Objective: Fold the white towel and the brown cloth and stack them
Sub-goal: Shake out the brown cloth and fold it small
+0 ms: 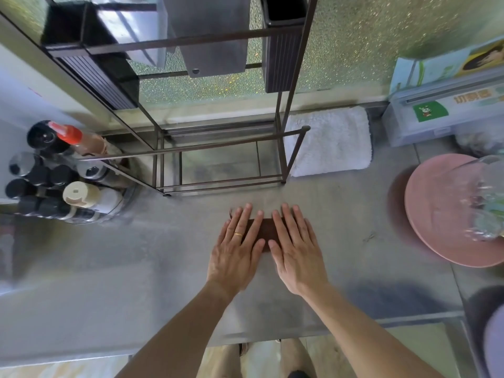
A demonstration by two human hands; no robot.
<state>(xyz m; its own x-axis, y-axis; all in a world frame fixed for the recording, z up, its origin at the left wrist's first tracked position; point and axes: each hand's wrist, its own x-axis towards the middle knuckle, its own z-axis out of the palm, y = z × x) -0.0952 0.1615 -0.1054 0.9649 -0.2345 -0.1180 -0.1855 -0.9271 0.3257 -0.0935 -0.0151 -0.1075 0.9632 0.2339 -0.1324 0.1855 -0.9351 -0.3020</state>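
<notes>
Both hands lie flat, palms down, on the brown cloth (266, 231), folded small on the steel counter (136, 268). The left hand (236, 248), a gold ring (238, 234) on one finger, and the right hand (296, 245) have fingers straight and slightly spread, pinching nothing. The white towel (330, 141) lies folded near the back wall, beside a metal rack (218, 151), well apart from the cloth. A box (447, 110) at right carries a green rabbit sticker and orange Chinese characters, blurred. A pink plate (436, 214) sits right.
</notes>
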